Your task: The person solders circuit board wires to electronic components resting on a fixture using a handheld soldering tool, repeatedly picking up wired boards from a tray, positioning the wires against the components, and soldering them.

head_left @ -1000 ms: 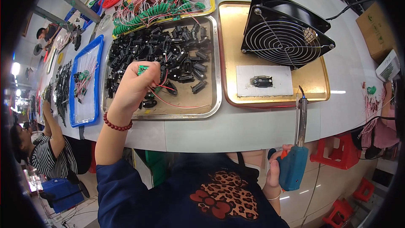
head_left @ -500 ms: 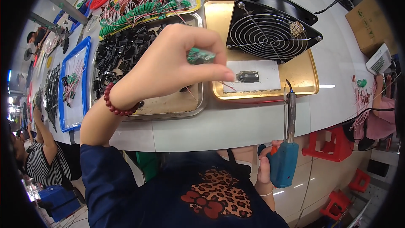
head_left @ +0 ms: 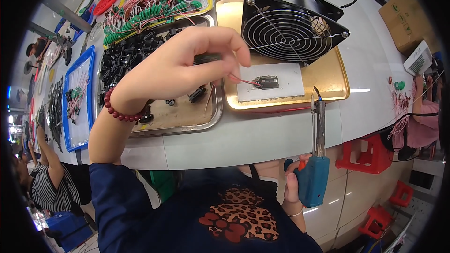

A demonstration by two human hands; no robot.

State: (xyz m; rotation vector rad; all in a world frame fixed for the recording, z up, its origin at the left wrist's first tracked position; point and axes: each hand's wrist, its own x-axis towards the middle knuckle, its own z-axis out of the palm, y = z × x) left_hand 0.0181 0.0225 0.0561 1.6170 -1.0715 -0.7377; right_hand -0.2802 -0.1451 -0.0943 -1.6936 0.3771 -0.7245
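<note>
My left hand (head_left: 199, 61) hovers at the near-left corner of a white pad (head_left: 293, 76), thumb and fingers pinched. From its fingertips a thin red wire (head_left: 244, 81) runs to a small black housing (head_left: 268, 82) lying on the pad. A green circuit board (head_left: 206, 58) shows dimly inside the curled fingers, mostly hidden. Lower right, my right hand (head_left: 291, 187) grips a soldering gun (head_left: 313, 180) with a blue handle and a red trigger. Its tip points up, just off the pad's right side and apart from the housing.
The pad lies in a gold tray (head_left: 335, 86), below a black fan (head_left: 288, 40) with a wire guard. Left of it, a metal tray (head_left: 216, 112) holds many black housings (head_left: 124, 54). Wired green boards (head_left: 140, 23) fill a yellow tray behind. A blue tray (head_left: 90, 103) stands farther left.
My left hand has lowered slightly, and the green board is now more hidden in it. The red wire end has come to the black housing. The soldering gun has shifted slightly left.
</note>
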